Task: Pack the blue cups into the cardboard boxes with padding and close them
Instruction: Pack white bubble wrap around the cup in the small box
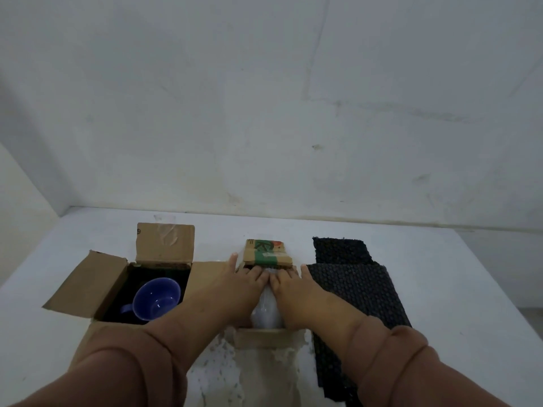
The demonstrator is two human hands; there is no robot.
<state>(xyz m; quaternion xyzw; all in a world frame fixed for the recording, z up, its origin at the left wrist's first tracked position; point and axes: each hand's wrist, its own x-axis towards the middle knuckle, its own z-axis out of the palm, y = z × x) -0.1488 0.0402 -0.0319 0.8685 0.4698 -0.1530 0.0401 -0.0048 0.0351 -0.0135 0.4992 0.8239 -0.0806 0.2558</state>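
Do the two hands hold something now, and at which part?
Both hands, left hand and right hand, press flat on the top of the small brown cardboard box, over whitish padding. Nothing is gripped.

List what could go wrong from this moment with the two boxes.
1. The blue ceramic cup lies tilted in the open left cardboard box with nothing covering it; closing now may leave it unprotected.
2. Both hands, left hand and right hand, press on the smaller cardboard box; its contents are hidden, so hard pressing might stress them.
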